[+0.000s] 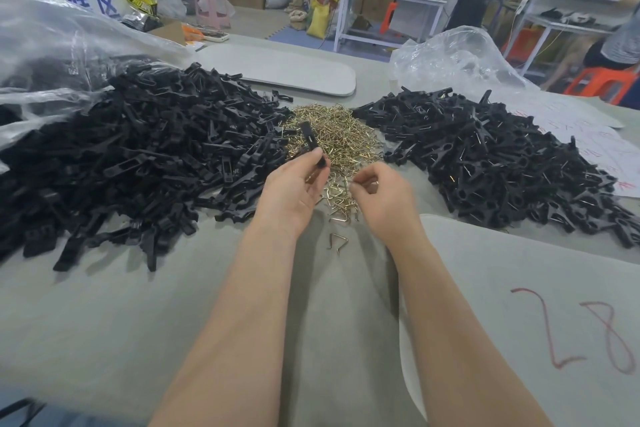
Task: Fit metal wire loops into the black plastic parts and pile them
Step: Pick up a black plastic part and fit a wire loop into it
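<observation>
Left hand (294, 187) grips a black plastic part (311, 142); right hand (384, 194) pinches a wire loop (373, 183)

Clear plastic bag (52, 45), upper left; pink stool (209, 5), top; orange stool (602, 81), right edge; grey board (519, 281) marked "28", lower right.

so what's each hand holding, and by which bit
The left hand pinches a black plastic part by its near end, the rest sticking up. The right hand curls over the wire loops; whether it holds one cannot be told.
</observation>
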Demonstrator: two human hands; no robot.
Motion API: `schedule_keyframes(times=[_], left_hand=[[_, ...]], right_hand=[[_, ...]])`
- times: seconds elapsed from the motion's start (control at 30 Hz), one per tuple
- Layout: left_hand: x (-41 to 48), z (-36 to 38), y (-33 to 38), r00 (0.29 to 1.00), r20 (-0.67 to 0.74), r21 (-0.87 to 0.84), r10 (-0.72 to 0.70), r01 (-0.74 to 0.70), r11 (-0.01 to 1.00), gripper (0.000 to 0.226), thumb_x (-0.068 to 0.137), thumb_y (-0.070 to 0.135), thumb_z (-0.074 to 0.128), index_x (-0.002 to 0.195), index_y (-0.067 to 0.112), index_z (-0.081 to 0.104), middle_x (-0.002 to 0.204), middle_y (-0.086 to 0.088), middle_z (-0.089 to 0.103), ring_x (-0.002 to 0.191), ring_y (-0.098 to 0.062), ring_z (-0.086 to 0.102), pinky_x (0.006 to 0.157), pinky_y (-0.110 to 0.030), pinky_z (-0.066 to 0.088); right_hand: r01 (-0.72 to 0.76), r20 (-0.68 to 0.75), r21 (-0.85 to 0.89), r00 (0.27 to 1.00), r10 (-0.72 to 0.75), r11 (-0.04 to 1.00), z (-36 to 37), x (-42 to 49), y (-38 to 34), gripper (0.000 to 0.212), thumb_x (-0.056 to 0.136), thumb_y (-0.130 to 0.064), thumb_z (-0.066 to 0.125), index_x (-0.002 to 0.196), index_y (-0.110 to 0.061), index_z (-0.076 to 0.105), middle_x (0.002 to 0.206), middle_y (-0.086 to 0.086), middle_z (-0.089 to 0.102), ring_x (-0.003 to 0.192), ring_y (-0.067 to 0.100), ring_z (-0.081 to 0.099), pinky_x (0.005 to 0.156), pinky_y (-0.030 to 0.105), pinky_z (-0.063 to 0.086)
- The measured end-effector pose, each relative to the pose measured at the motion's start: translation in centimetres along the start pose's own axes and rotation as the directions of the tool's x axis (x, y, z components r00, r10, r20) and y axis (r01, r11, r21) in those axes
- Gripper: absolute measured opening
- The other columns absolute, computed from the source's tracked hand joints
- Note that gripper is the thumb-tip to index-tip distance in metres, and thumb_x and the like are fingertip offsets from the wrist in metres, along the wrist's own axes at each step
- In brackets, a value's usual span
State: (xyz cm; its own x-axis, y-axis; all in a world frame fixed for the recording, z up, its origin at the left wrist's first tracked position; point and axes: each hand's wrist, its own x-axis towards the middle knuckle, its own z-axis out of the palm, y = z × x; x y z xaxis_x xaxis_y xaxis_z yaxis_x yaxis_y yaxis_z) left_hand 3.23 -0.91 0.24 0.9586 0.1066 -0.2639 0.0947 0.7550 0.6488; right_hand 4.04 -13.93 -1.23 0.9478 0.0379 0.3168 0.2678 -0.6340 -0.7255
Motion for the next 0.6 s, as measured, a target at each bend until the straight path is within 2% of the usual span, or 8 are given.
schedule_keyframes(times=[0.1,0.17,0.23,0.27,0.33,0.4,0.5,0.6], left_hand=[[-0.1,0.1,-0.1,0.999,-0.008,0.063,0.035,-0.034,0.997,0.001,0.088,0.001,0.061,0.089,0.002,0.061,0.081,-0.007,0.063,0.076,-0.011,0.062,0.073,-0.018,0.054],[-0.1,0.1,-0.2,0.997,-0.008,0.116,0.077,-0.076,0.99,0.007,0.087,0.001,0.063,0.094,0.002,0.059,0.082,-0.006,0.063,0.075,-0.011,0.062,0.075,-0.019,0.055],[0.0,0.0,-0.6,0.984,-0.023,0.318,0.178,-0.161,0.934,0.01,0.087,0.004,0.065,0.095,0.007,0.059,0.086,-0.005,0.064,0.078,-0.012,0.063,0.083,-0.024,0.054],[0.1,0.0,-0.8,0.965,-0.018,0.499,0.261,-0.217,0.839,0.012,0.086,0.008,0.066,0.096,0.011,0.06,0.089,-0.003,0.065,0.082,-0.013,0.063,0.086,-0.024,0.053],[0.1,-0.1,-1.2,0.904,0.078,0.784,0.421,-0.317,0.534,0.014,0.085,0.014,0.068,0.096,0.019,0.061,0.089,0.007,0.064,0.084,-0.005,0.061,0.082,-0.011,0.045],[-0.2,0.0,-1.5,0.858,0.193,0.875,0.476,-0.37,0.313,0.015,0.085,0.013,0.067,0.094,0.023,0.06,0.088,0.012,0.063,0.082,-0.001,0.059,0.077,-0.006,0.043],[-0.2,0.1,-2.0,0.824,0.327,0.897,0.462,-0.425,0.125,0.019,0.086,0.009,0.063,0.104,0.016,0.062,0.104,0.0,0.063,0.096,-0.017,0.06,0.091,-0.033,0.048],[-0.4,0.3,-2.2,0.791,0.427,0.878,0.439,-0.478,0.007,0.024,0.087,0.007,0.062,0.111,0.011,0.061,0.109,-0.001,0.058,0.101,-0.019,0.058,0.093,-0.037,0.047]], right_hand=[[0.011,-0.005,-0.039,1.0,-0.011,0.999,0.0,0.1,0.2,0.007,0.088,-0.013,0.063,0.093,-0.01,0.059,0.079,-0.004,0.056,0.075,0.012,0.052,0.071,0.019,0.04],[-0.016,-0.022,0.011,1.0,0.016,1.0,0.0,0.1,0.3,0.012,0.089,-0.013,0.062,0.101,-0.01,0.061,0.075,-0.007,0.055,0.071,0.01,0.053,0.068,0.016,0.041],[-0.063,-0.052,0.129,0.996,0.07,0.99,-0.4,0.3,0.3,0.019,0.09,-0.011,0.06,0.108,-0.006,0.064,0.075,-0.005,0.06,0.071,0.014,0.061,0.074,0.022,0.05],[-0.082,-0.074,0.204,0.992,0.099,0.975,-0.6,0.4,0.2,0.019,0.09,-0.008,0.059,0.108,-0.003,0.065,0.073,-0.003,0.062,0.069,0.016,0.064,0.075,0.027,0.054],[-0.123,-0.108,0.402,0.978,0.181,0.907,-1.2,0.5,0.0,0.012,0.09,-0.003,0.059,0.099,0.0,0.066,0.071,0.0,0.064,0.063,0.011,0.066,0.07,0.026,0.057],[-0.165,-0.088,0.61,0.958,0.273,0.775,-1.8,0.5,-0.4,0.006,0.09,0.0,0.059,0.09,-0.002,0.064,0.07,0.005,0.065,0.06,0.008,0.067,0.062,0.018,0.055],[-0.208,-0.03,0.735,0.941,0.338,0.646,-2.5,0.5,-0.7,0.007,0.091,-0.001,0.058,0.086,-0.004,0.062,0.072,0.006,0.067,0.062,0.007,0.068,0.061,0.015,0.053],[-0.225,-0.009,0.753,0.936,0.352,0.618,-2.9,0.5,-0.9,0.005,0.091,0.0,0.056,0.089,-0.003,0.06,0.077,0.008,0.067,0.065,0.008,0.068,0.062,0.016,0.053]])
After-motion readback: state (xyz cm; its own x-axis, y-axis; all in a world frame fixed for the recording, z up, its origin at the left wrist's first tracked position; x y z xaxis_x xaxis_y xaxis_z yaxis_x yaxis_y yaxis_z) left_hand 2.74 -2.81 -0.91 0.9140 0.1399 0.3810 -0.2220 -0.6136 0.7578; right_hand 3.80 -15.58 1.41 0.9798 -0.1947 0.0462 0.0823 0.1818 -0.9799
